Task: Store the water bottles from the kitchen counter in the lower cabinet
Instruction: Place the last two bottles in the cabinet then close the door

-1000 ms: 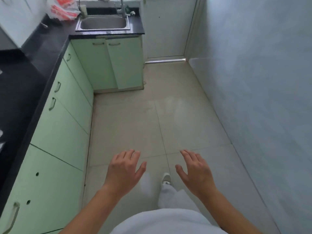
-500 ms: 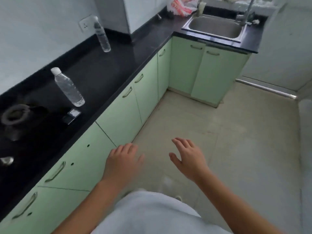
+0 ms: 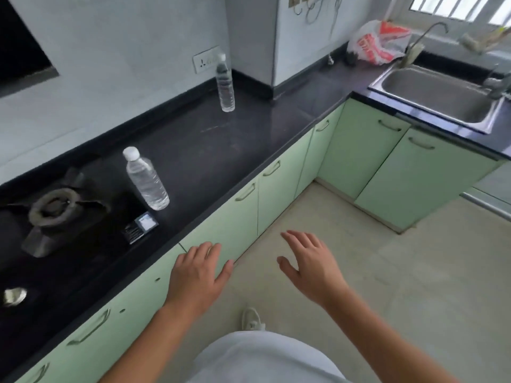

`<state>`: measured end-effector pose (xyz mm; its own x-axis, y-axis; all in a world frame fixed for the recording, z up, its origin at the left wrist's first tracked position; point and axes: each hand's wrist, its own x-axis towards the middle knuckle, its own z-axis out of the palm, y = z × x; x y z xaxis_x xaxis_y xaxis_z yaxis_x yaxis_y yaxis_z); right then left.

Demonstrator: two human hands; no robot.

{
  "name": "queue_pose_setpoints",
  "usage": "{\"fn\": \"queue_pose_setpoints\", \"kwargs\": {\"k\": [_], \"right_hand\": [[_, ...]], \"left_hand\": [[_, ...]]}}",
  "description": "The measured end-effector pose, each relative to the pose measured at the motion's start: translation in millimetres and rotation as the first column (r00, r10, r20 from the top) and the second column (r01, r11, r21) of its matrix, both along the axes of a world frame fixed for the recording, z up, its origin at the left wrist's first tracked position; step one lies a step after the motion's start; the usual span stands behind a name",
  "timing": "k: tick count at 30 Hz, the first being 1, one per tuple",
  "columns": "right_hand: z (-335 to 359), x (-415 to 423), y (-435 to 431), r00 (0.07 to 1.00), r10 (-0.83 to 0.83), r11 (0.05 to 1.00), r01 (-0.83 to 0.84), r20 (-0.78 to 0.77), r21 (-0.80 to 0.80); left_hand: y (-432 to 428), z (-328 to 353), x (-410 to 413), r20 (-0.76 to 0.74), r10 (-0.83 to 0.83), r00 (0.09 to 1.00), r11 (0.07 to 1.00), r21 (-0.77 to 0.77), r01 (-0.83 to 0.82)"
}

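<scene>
Head camera: a person stands at an L-shaped black kitchen counter (image 3: 221,150), both hands spread flat in the air with fingers loose and nothing in them. The left hand (image 3: 197,275) hovers in front of the pale green lower cabinet doors (image 3: 226,230), the right hand (image 3: 311,268) over the tiled floor (image 3: 414,286), palms down, apparently held ready for a reach. Two clear water bottles remain upright on the counter, well apart: the nearer bottle (image 3: 146,179) stands just beside the gas burner (image 3: 56,210) and a small dark box (image 3: 140,226); the farther bottle (image 3: 225,84) stands back by the wall, below the socket (image 3: 206,60). Every cabinet door in sight is shut (so storage has seemingly yet to begin). A steel sink (image 3: 439,98) and a red-and-white plastic bag (image 3: 378,41) occupy the far leg of the counter. The nearer bottle looks the likelier first pick, being closest to the left hand.
</scene>
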<state>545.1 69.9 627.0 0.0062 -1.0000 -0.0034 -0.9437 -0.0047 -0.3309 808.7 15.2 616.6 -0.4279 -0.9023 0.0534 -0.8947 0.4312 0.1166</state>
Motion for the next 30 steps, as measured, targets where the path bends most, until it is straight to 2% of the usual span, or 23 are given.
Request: {"fn": "queue_pose_setpoints", "kwargs": {"k": [7,10,13,17,21,24,27,30], "right_hand": [[-2,-60,-36,0.975,-0.221,0.975,0.221,0.008,0.019],[0,-69,-68,0.975,-0.220,0.974,0.219,0.010,0.050],[-4,-73,-114,0.989,-0.145,0.987,0.144,0.011,0.068],[-12,-69,-189,0.999,0.031,0.997,-0.032,0.012,0.077],[-12,-55,-265,0.970,0.241,0.965,-0.243,0.031,0.098],[-11,-39,-314,0.917,0.396,0.910,-0.400,0.060,0.107],[-12,-14,-351,0.837,0.543,0.830,-0.547,0.070,0.111],[-11,14,-373,0.760,0.648,0.751,-0.649,0.054,0.118]], "left_hand": [[-99,13,-85,-0.052,-0.190,0.980,0.980,-0.067,0.186],[-128,21,-99,-0.086,-0.196,0.977,0.978,-0.089,0.188],[-154,14,-98,-0.093,-0.151,0.984,0.986,-0.090,0.143],[-183,0,-83,-0.086,0.000,0.996,0.998,-0.067,-0.006],[-197,-5,-60,-0.070,0.260,0.963,0.964,-0.038,-0.263],[-196,1,-47,-0.095,0.490,0.867,0.870,-0.018,-0.493],[-185,7,-34,-0.134,0.683,0.718,0.724,-0.002,-0.690],[-171,11,-20,-0.174,0.807,0.564,0.575,0.017,-0.818]]}}
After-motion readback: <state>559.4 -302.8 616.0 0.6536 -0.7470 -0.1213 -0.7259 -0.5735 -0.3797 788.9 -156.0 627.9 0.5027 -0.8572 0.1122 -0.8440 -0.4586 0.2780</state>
